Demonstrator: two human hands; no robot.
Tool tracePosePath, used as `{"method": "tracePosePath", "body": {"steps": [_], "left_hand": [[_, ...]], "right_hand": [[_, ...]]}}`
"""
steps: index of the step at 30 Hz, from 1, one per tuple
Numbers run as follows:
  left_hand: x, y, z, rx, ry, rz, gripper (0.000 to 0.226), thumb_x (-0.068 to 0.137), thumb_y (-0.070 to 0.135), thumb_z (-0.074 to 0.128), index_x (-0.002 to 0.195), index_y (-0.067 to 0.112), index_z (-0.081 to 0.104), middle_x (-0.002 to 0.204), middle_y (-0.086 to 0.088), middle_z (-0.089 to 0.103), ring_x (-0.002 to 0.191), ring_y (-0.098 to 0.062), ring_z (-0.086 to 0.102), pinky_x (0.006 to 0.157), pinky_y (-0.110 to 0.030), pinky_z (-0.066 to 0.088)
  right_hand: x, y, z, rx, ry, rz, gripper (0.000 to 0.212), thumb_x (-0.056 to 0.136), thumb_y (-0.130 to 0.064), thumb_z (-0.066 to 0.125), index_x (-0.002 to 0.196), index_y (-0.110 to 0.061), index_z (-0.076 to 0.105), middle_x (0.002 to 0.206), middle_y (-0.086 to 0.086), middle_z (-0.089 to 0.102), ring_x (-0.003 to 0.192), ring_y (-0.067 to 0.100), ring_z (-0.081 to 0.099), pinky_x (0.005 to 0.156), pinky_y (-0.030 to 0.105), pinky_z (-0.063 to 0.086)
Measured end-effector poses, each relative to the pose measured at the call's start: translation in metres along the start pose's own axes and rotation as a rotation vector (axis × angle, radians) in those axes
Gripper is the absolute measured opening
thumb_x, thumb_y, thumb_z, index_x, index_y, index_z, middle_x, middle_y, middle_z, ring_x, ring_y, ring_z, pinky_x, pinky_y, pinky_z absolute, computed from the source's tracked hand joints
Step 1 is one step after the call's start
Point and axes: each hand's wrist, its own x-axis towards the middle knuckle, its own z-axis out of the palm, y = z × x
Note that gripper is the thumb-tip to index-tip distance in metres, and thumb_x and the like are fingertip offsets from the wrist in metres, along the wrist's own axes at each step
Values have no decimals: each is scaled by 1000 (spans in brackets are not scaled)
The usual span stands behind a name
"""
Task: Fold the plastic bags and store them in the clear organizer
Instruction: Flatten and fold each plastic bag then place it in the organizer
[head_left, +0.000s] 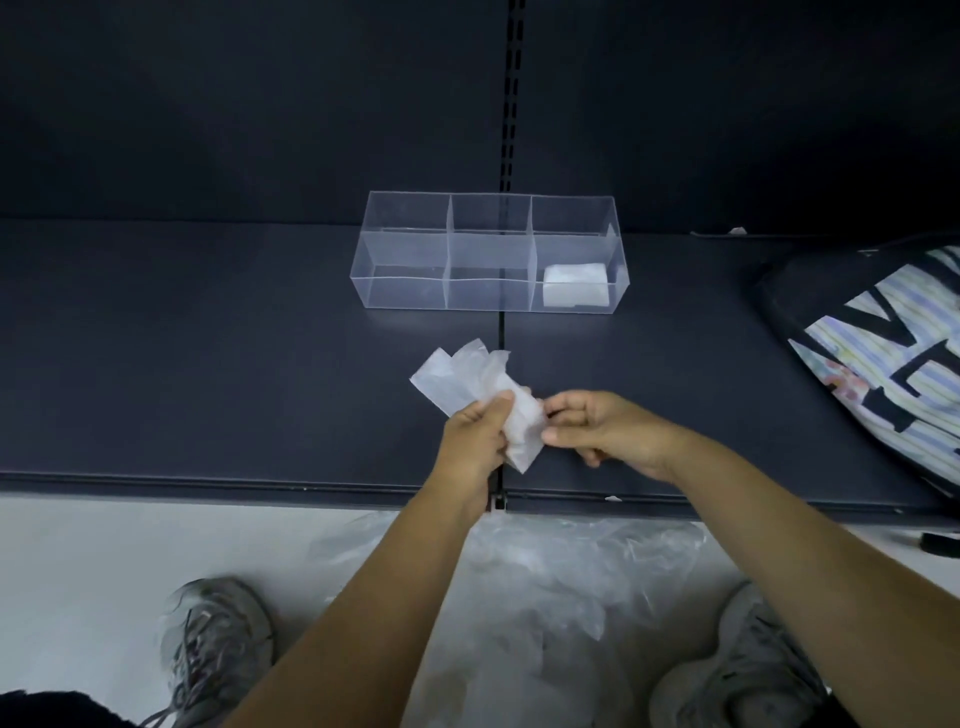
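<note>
Loose clear plastic bags (561, 577) lay heaped on the pale floor between two grey sneakers. Above the dark shelf's (208, 364) front edge, the left hand's (475, 441) grip pinched a half-folded translucent plastic bag (467, 387); the right hand's (602, 428) grip pinched its side. Farther back, a clear three-compartment organizer (491, 252) held a folded white bag (575, 285) in its right compartment.

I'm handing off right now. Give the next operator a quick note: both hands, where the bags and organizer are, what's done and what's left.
Left hand: gripping the half-folded plastic bag above the dark shelf.
Right hand: pinching the same bag's right edge.
Clear organizer: at the back of the shelf; one folded bag sits in its right compartment, the middle and left look empty.
Left to do: finish this fold, store it, then the loose bags on the floor.
</note>
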Motion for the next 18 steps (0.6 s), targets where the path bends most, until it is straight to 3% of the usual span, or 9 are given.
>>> {"method": "tracePosePath", "body": {"steps": [4, 8, 13, 15, 17, 18], "left_hand": [[16, -3, -8, -16, 122, -73, 16, 95, 18, 57, 99, 5, 66, 101, -13, 72, 88, -21, 70, 67, -25, 58], [40, 5, -24, 0, 300, -63, 13, 92, 14, 62, 97, 2, 62, 102, -18, 67, 83, -23, 67, 52, -20, 55], [59, 27, -38, 130, 409, 66, 19, 92, 10, 62, 104, -4, 67, 90, -14, 69, 71, -19, 65, 59, -24, 58], [59, 33, -44, 293, 511, 211, 17, 95, 7, 55, 103, 1, 68, 99, -17, 71, 83, -25, 67, 77, -33, 58], [48, 33, -43, 675, 610, 516, 20, 95, 6, 52, 106, 6, 68, 106, -11, 69, 95, -25, 65, 89, -30, 50], [38, 29, -38, 844, 579, 702, 21, 94, 7, 52, 108, 7, 68, 107, -9, 68, 97, -23, 63, 90, -28, 48]], "right_hand": [[12, 14, 10, -29, 188, 39, 11, 85, -6, 69, 95, -10, 66, 75, 6, 67, 42, 6, 44, 43, 20, 40], [20, 17, 15, -71, 300, 60, 8, 82, -4, 69, 85, -11, 66, 69, 8, 67, 38, 7, 44, 38, 20, 37], [24, 20, 20, -38, 397, 81, 9, 80, -4, 72, 80, -10, 65, 66, 7, 68, 36, 7, 46, 37, 17, 36], [25, 20, 22, -41, 417, 81, 10, 80, -3, 72, 78, -10, 65, 66, 7, 67, 36, 7, 46, 38, 16, 37], [27, 21, 22, -47, 424, 88, 9, 80, -3, 72, 78, -10, 65, 65, 6, 67, 36, 7, 47, 38, 14, 37], [27, 20, 22, -49, 424, 91, 9, 80, -3, 72, 79, -9, 65, 64, 6, 67, 36, 7, 48, 38, 14, 37]]}}
